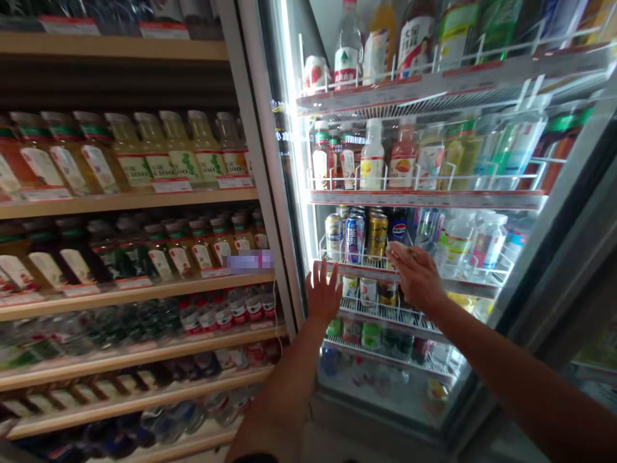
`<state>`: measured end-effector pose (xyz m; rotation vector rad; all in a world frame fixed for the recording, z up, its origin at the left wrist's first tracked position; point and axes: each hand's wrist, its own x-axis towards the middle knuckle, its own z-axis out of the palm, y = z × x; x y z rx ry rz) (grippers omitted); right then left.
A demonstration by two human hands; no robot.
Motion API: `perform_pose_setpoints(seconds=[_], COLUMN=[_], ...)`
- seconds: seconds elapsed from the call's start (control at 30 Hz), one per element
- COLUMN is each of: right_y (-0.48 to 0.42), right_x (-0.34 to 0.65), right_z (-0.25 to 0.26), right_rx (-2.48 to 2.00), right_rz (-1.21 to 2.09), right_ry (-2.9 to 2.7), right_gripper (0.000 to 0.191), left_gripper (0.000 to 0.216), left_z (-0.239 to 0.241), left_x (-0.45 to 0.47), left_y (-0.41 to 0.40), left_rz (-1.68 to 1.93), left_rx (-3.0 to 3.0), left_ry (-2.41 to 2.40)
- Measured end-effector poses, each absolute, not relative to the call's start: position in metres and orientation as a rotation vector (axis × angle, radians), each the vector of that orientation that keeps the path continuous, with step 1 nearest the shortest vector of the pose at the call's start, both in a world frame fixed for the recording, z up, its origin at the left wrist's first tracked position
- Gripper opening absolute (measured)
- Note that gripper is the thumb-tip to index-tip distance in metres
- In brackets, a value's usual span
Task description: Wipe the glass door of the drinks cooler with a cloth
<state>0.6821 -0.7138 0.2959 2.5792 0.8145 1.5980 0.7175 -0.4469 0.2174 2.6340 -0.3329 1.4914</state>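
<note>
Lining the left side, pale wooden shelves [120, 203] bear rows of capped, labelled bottles [176, 148]. The bare left hand [324, 292] is open, fingers spread, before a lit, grey-framed drinks cooler [376, 418]; contact cannot be told. Right of metallic blue and gold cans [355, 238], the bare right hand [420, 275] grips a small, whitish piece [396, 249] at its fingertips, material unclear.

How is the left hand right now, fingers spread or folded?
Spread: the left hand is raised before the fridge, its fingers fanned apart.
</note>
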Motion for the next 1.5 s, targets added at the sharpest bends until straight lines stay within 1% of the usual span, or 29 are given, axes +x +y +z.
perform_pose_setpoints(seconds=[0.07,0.17,0.23,0.3,0.37,0.43,0.5,0.6,0.63,0.7,0.83,0.9,0.97,1.03,1.1,1.17,1.27,1.33,1.4,1.5], right_y=[-0.704,-0.692,-0.688,-0.684,-0.681,-0.676,-0.671,-0.665,-0.664,-0.663,-0.657,-0.653,-0.654,-0.664,-0.682,-0.706,-0.736,-0.748,-0.758,-0.782], right_x=[0.684,0.682,0.682,0.685,0.689,0.693,0.694,0.691,0.69,0.69,0.696,0.695,0.691,0.685,0.682,0.684,0.685,0.68,0.672,0.661], right_z=[0.29,0.261,0.254,0.267,0.287,0.294,0.276,0.231,0.223,0.228,0.273,0.27,0.244,0.214,0.204,0.216,0.247,0.25,0.238,0.226], right_rx=[2.572,2.478,2.429,2.477,2.564,2.607,2.582,2.463,2.433,2.439,2.59,2.604,2.54,2.461,2.424,2.438,2.51,2.519,2.467,2.403], right_rz=[1.621,1.429,1.341,1.407,1.557,1.664,1.597,1.338,1.287,1.289,1.486,1.482,1.365,1.26,1.247,1.292,1.474,1.573,1.521,1.329], right_ry=[0.802,1.065,1.185,1.106,0.91,0.776,0.861,1.184,1.25,1.25,0.922,0.908,1.105,1.297,1.358,1.274,0.971,0.854,0.98,1.201], right_gripper=[0.066,0.063,0.061,0.061,0.063,0.063,0.06,0.053,0.052,0.054,0.063,0.06,0.053,0.046,0.044,0.047,0.06,0.064,0.063,0.062], left_gripper=[0.064,0.064,0.064,0.064,0.066,0.068,0.069,0.07,0.07,0.07,0.069,0.068,0.068,0.067,0.068,0.068,0.068,0.068,0.068,0.069], left_z=[0.217,0.217,0.217,0.218,0.218,0.217,0.217,0.217,0.217,0.219,0.22,0.22,0.219,0.217,0.214,0.211,0.206,0.204,0.204,0.205], left_x=[0.718,0.719,0.721,0.724,0.727,0.73,0.731,0.73,0.729,0.727,0.722,0.72,0.717,0.715,0.712,0.711,0.711,0.712,0.711,0.71], left_y=[-0.446,-0.442,-0.437,-0.433,-0.431,-0.431,-0.431,-0.431,-0.43,-0.43,-0.432,-0.434,-0.435,-0.436,-0.437,-0.44,-0.45,-0.457,-0.463,-0.468], left_rz=[1.527,1.587,1.589,1.574,1.553,1.538,1.532,1.545,1.541,1.532,1.557,1.58,1.584,1.565,1.551,1.571,1.629,1.648,1.642,1.638], left_rx=[2.616,2.598,2.603,2.616,2.631,2.646,2.662,2.675,2.681,2.692,2.667,2.639,2.635,2.659,2.681,2.669,2.613,2.591,2.589,2.573], left_ry=[-0.317,-0.34,-0.395,-0.435,-0.439,-0.42,-0.406,-0.413,-0.417,-0.423,-0.393,-0.379,-0.39,-0.409,-0.421,-0.422,-0.462,-0.488,-0.484,-0.438])
